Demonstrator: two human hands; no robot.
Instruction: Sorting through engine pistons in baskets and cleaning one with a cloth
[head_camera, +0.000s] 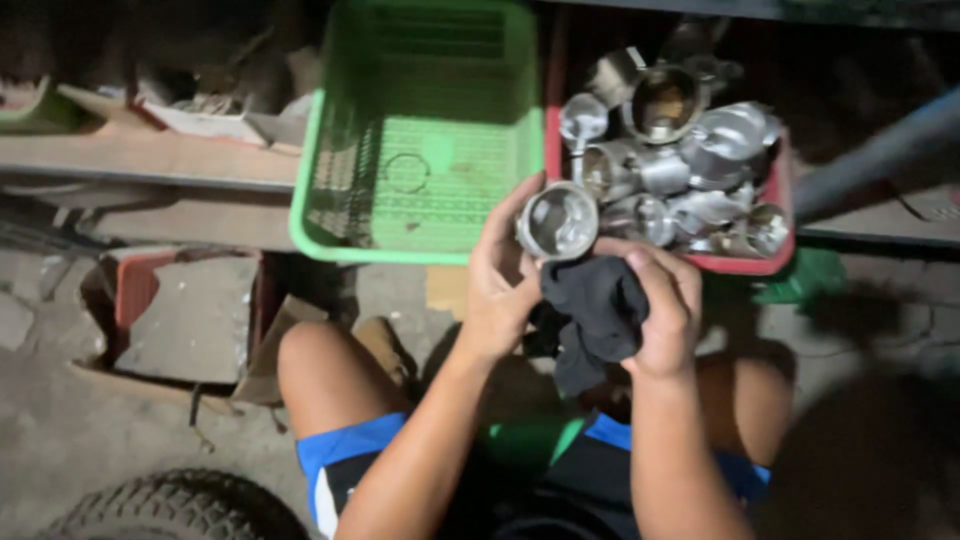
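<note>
Taking the green basket (425, 215) as my landmark and going left to right: far to its left and lower, at the bottom edge of view, is the curve of a tyre (175, 505). Above that, still left of the basket and below its level, a flat grey slab (185, 315) lies in a reddish frame on the floor. Level with the basket's left wall runs a wooden plank (140, 158), with scraps of clutter on it that I cannot make out.

The basket itself is a mesh one with a single thin ring (405, 172) lying on its floor.

Just below the basket's right corner is my left hand (500, 290). Its fingers are curled and clamped around a shiny metal cup (557, 221), thumb side toward the basket, the cup's open mouth facing up at me. The cup sits right at the seam between the basket and its neighbour, touching neither as far as I can tell.

Right of that, farther from the basket, my right hand (662, 305) is closed tight on a black rag (592, 315), fingers folded over the bunched cloth; the rag hangs down between my two hands and meets the cup's lower side.

Directly beside the basket's right wall stands a red tray (775, 255), heaped with more metal cups and parts (690, 165) of the same bright finish. Under the tray's right end is a bit of green plastic (805, 280).
</note>
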